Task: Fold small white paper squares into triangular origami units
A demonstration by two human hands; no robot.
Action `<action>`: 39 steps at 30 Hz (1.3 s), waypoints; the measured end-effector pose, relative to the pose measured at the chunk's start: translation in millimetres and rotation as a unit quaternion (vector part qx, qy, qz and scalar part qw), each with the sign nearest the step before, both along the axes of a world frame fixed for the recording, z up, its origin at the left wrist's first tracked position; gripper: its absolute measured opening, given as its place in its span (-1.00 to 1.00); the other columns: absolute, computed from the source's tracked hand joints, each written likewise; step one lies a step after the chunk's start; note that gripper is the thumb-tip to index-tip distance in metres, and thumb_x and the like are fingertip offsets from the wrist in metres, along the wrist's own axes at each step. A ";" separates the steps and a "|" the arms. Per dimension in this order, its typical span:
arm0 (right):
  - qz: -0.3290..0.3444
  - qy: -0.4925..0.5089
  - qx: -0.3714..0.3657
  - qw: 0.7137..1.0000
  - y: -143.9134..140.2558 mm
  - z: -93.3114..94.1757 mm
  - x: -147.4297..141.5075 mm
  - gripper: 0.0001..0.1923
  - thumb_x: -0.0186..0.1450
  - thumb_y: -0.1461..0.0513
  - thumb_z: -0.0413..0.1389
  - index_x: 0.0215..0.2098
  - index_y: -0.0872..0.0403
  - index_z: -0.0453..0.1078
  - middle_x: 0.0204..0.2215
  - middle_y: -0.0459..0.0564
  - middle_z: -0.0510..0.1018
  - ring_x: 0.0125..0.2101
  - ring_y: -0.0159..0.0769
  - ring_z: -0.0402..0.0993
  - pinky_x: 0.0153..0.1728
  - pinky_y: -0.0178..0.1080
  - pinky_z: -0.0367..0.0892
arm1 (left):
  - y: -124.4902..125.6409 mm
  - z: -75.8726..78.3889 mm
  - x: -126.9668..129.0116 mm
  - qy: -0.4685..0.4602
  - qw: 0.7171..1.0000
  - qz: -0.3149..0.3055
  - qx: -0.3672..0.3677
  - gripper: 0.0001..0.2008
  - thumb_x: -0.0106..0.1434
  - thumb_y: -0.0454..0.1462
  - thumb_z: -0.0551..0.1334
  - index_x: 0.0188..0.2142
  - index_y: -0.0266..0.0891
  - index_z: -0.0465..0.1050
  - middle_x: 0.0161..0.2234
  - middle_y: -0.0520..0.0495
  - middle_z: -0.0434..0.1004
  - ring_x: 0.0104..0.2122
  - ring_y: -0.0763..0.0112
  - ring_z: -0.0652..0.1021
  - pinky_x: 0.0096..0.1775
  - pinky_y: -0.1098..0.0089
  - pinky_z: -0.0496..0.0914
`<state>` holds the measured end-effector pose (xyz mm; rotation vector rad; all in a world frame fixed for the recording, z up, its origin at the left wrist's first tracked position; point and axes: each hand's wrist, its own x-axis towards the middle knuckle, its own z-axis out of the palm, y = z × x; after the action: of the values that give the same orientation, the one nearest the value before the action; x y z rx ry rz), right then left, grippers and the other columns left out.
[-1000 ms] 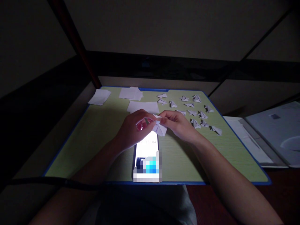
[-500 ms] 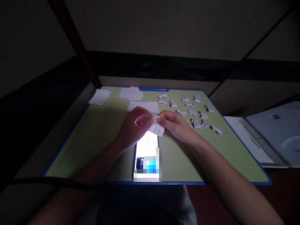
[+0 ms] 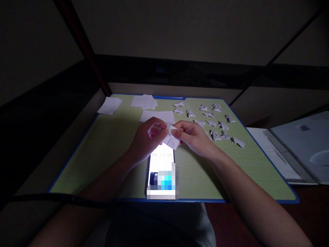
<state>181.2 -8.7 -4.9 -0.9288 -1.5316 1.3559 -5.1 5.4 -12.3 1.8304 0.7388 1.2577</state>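
A small white folded paper (image 3: 171, 141) with crease lines is held between both hands, above the top end of a lit phone (image 3: 161, 161). My left hand (image 3: 150, 135) pinches its left upper edge between thumb and fingers. On the other side, my right hand (image 3: 191, 135) grips the right upper edge, thumb on top. Both thumbs lie close together near the paper's top; the fingers behind it are partly hidden. The phone shows a timer, and the lower part of its screen is blurred out. Just beyond the hands lies a flat white sheet (image 3: 156, 116).
Several small folded paper figures (image 3: 215, 134) are spread over the right back of the green table (image 3: 102, 154), which has a blue rim. Stacks of white paper (image 3: 110, 105) and loose sheets (image 3: 144, 101) lie at the back left. A dark cable (image 3: 59, 197) crosses at the lower left.
The thumbs have shifted very slightly on the folded paper, whose top now looks a little different between them. Otherwise both hands and the things on the table stay put.
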 end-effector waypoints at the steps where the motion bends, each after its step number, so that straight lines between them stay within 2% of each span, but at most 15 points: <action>1: 0.001 0.002 0.001 1.000 -0.1 0.0 0.0 -0.71 0.25 0.06 0.23 -0.43 0.10 0.39 -0.62 -0.19 0.39 -0.60 -0.49 0.27 -0.58 -0.36 0.12 | 0.1 -0.1 0.1 0.000 1.000 0.002 -0.001 -0.91 0.21 -0.40 0.24 -0.36 -0.22 0.34 -0.46 0.05 0.44 -0.58 0.56 0.50 -0.65 0.59 0.40; 8: -0.010 -0.004 -0.002 1.000 0.0 -0.5 -0.6 -0.71 0.24 0.06 0.24 -0.43 0.12 0.40 -0.61 -0.17 0.40 -0.60 -0.48 0.27 -0.58 -0.35 0.13 | 1.1 -0.3 0.4 0.002 1.000 0.006 -0.012 -0.91 0.19 -0.39 0.25 -0.38 -0.23 0.34 -0.48 0.05 0.47 -0.58 0.55 0.51 -0.65 0.61 0.41; 15: -0.014 -0.008 0.000 1.000 0.4 -0.2 -0.9 -0.70 0.22 0.04 0.24 -0.44 0.12 0.39 -0.61 -0.17 0.39 -0.60 -0.48 0.26 -0.58 -0.36 0.13 | -3.9 8.7 1.5 0.025 0.996 0.028 -0.083 -0.91 0.14 -0.31 0.26 -0.41 -0.24 0.34 -0.47 0.03 0.47 -0.55 0.52 0.52 -0.63 0.58 0.41; 22: -0.009 -0.003 -0.001 1.000 0.6 -0.8 -0.6 -0.70 0.23 0.05 0.24 -0.43 0.12 0.40 -0.61 -0.17 0.40 -0.59 -0.48 0.28 -0.57 -0.36 0.14 | -4.0 10.5 2.1 0.008 0.994 0.023 -0.106 -0.89 0.11 -0.29 0.28 -0.43 -0.25 0.35 -0.50 0.04 0.46 -0.58 0.54 0.49 -0.64 0.57 0.39; 32: -0.010 -0.005 0.000 1.000 0.2 -1.6 -0.3 -0.73 0.25 0.08 0.22 -0.42 0.12 0.40 -0.61 -0.18 0.39 -0.60 -0.49 0.26 -0.58 -0.36 0.12 | -2.0 10.5 1.7 0.006 0.987 0.011 -0.158 -0.81 0.10 -0.28 0.27 -0.28 -0.24 0.36 -0.47 0.06 0.48 -0.64 0.57 0.45 -0.69 0.57 0.33; 39: -0.009 -0.007 0.000 1.000 -0.2 1.6 -1.7 -0.72 0.24 0.07 0.21 -0.45 0.12 0.38 -0.61 -0.17 0.38 -0.59 -0.48 0.26 -0.56 -0.35 0.13 | -3.6 12.5 2.3 0.061 0.988 0.015 -0.138 -0.88 0.16 -0.24 0.21 -0.44 -0.25 0.36 -0.60 0.07 0.42 -0.66 0.56 0.43 -0.69 0.56 0.26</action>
<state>179.5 -8.9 -3.3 -0.9513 -1.5294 1.3396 -2.7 1.8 0.2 1.6835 0.9618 1.0114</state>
